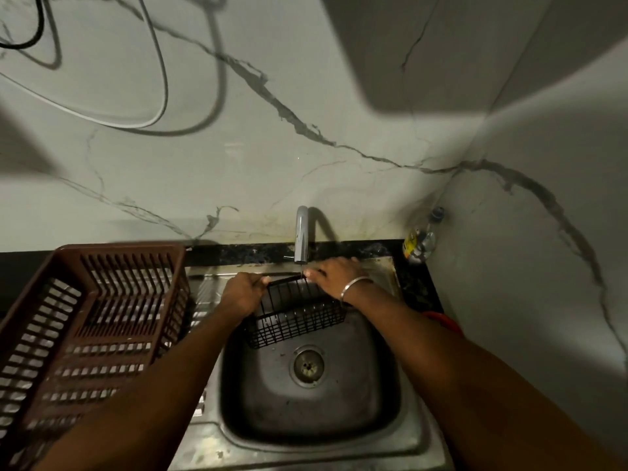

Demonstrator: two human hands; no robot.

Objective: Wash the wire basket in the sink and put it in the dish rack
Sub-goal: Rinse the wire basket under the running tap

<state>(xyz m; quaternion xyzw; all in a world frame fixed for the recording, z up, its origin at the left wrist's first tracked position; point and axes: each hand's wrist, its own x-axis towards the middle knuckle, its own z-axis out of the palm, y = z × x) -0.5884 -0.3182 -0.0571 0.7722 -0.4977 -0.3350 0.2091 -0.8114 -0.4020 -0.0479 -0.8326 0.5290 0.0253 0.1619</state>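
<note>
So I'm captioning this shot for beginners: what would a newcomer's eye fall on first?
First the black wire basket, held tilted over the steel sink, just under the tap, left hand and right hand gripping its upper rim. Next the big brown dish rack beside the sink on the left.

The room is dim, with a brighter patch on the wall (pixel 238 147) and a dark sink (pixel 373 402). Big soft shadows cover the wall's top corners, and the tap (pixel 301 232) casts a shadow just beside it. The picture bends and looks blurry near its edges.
</note>
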